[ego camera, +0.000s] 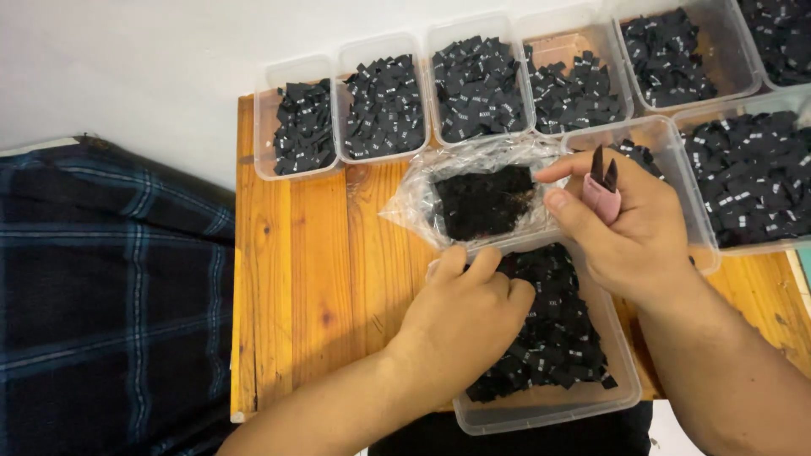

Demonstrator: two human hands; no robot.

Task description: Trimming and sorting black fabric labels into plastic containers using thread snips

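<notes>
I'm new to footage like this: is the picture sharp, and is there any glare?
Head view: even, soft light and mostly sharp; white glare on the crinkled plastic bag; faint shadows under the left hand and right hand; tubs bow slightly towards the frame edges.

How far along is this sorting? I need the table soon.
Already filled: the row of clear plastic tubs with small black fabric tags. In hand: the left hand digs in the near tub; the right hand holds a pink tool. Left: the dark heap in the clear plastic bag.
</notes>
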